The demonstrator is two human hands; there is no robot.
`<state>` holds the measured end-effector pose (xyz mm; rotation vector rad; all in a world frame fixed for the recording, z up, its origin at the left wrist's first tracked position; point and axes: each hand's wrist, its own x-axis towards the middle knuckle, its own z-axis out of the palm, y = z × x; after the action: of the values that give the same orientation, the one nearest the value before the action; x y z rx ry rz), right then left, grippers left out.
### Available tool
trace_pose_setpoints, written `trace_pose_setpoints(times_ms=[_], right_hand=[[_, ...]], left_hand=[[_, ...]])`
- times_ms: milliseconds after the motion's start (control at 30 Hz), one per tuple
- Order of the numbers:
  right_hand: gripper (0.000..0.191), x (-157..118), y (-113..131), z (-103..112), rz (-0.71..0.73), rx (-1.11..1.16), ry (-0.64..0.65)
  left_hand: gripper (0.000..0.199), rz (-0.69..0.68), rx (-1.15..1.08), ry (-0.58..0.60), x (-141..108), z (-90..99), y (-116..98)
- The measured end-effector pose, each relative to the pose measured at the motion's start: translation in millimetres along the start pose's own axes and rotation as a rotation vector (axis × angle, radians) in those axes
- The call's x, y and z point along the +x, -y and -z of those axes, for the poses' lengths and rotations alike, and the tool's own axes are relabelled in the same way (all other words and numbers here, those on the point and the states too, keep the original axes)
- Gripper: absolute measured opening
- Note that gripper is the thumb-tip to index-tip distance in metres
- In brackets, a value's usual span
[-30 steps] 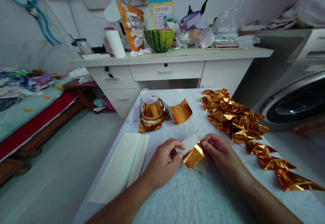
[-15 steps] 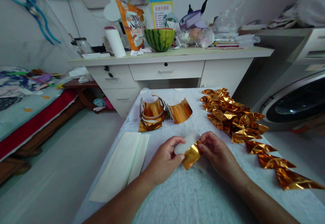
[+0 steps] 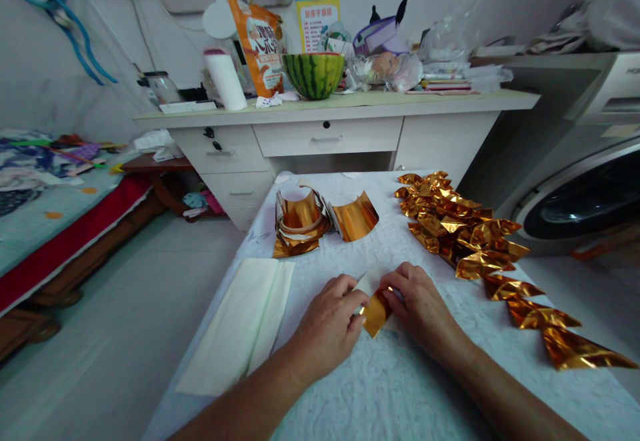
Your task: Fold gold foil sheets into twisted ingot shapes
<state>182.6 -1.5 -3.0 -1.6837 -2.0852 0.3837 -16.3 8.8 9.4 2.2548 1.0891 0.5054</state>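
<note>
A small gold foil sheet with a white layer (image 3: 376,314) lies between my hands over the cloth-covered table (image 3: 400,387). My left hand (image 3: 333,317) pinches its left edge, and my right hand (image 3: 415,301) grips its upper right edge. Behind them stand curled gold foil sheets (image 3: 300,217) and one separate curved sheet (image 3: 356,217). A pile of folded gold foil pieces (image 3: 455,224) runs down the right side of the table. To the left of my left hand are flat pale sheets (image 3: 240,324).
Beyond the table is a white desk (image 3: 327,115) bearing a watermelon half (image 3: 313,75), an orange pouch (image 3: 260,47) and plastic bags. A washing machine (image 3: 590,161) stands at the right, a bed (image 3: 65,221) at the left.
My left hand has curled more over the foil and its fingers are closer together. My right hand has shifted slightly left. The white layer looks flatter and less of it shows.
</note>
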Motion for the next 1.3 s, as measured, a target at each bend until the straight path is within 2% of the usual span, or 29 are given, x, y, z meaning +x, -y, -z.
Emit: trace_pose_setpoints(times_ms=[100, 167, 300, 400, 500, 767, 1067, 1300], right_hand=[[0.017, -0.3, -1.1, 0.9, 0.018, -0.004, -0.015], [0.020, -0.1, 0.0, 2.6, 0.054, 0.023, 0.006], [0.024, -1.0, 3.5, 7.2, 0.116, 0.068, 0.078], [0.020, -4.3, 6.1, 12.8, 0.146, 0.097, 0.115], [0.013, -8.6, 9.3, 19.4, 0.174, 0.087, 0.152], [0.020, -12.9, 15.2, 25.0, 0.170, 0.050, 0.211], [0.021, -12.6, 14.4, 26.1, 0.159, 0.030, 0.253], [0.017, -12.3, 14.9, 20.0, 0.158, 0.014, 0.227]], left_hand=[[0.024, -0.039, 0.079, -0.051, -1.3, 3.5, -1.9], [0.026, -0.101, 0.078, -0.007, -0.7, 5.9, -1.8], [0.045, -0.213, -0.004, 0.126, 2.1, 9.0, 0.8], [0.050, -0.226, -0.007, 0.132, 3.0, 10.1, 2.4], [0.044, -0.242, 0.033, 0.128, 3.0, 10.8, 3.0], [0.014, -0.353, 0.211, 0.136, 3.3, 12.9, 7.0], [0.018, -0.407, 0.240, 0.094, 4.2, 14.3, 7.9], [0.016, -0.357, 0.177, 0.094, 4.5, 12.7, 9.6]])
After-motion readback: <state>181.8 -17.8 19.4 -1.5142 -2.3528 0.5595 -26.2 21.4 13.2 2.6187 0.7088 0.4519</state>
